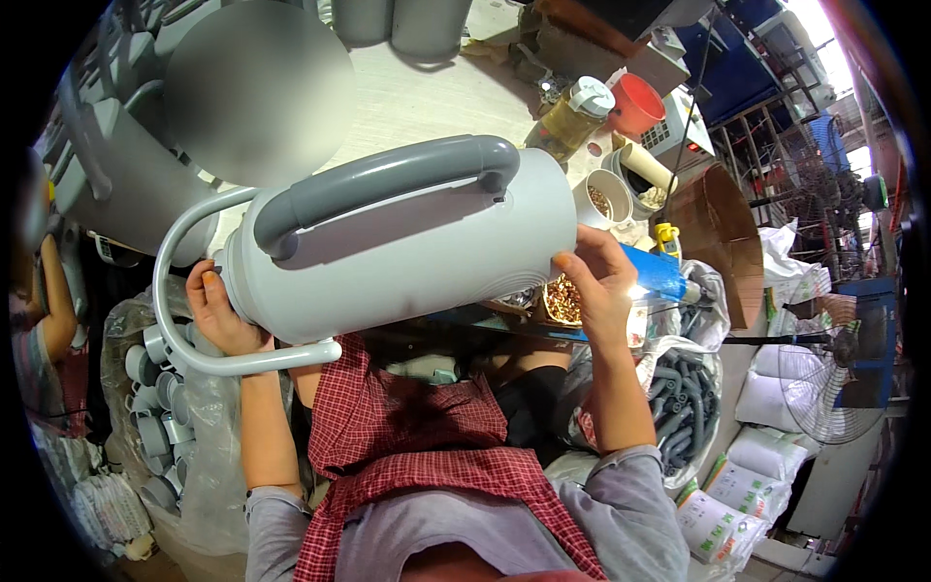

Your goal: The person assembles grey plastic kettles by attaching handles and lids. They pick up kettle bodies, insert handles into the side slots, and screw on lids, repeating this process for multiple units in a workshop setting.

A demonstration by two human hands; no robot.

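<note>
A large pale grey thermos jug [427, 257] lies on its side in the air in front of me, held between both hands. Along its upper side runs a dark grey grip handle [388, 175]. A thin, light grey curved carrying handle [167, 281] loops out around its neck end. My left hand [225, 315] is closed on the neck end, inside that loop. At the base end, my right hand [603, 281] grips the rim, thumb on the near side and fingers partly hidden behind. Below the base, an open box of copper-coloured screws [562, 303] is partly covered by the jug.
Grey jug bodies [145, 184] crowd the left. Beside my left arm hangs a bag of cup-like parts [160, 388]; beside my right, a bag of dark grey handles [684, 407]. A lidded bottle [572, 116], red cup [637, 105] and fan [819, 369] stand right. Another person's arm [58, 291] shows left.
</note>
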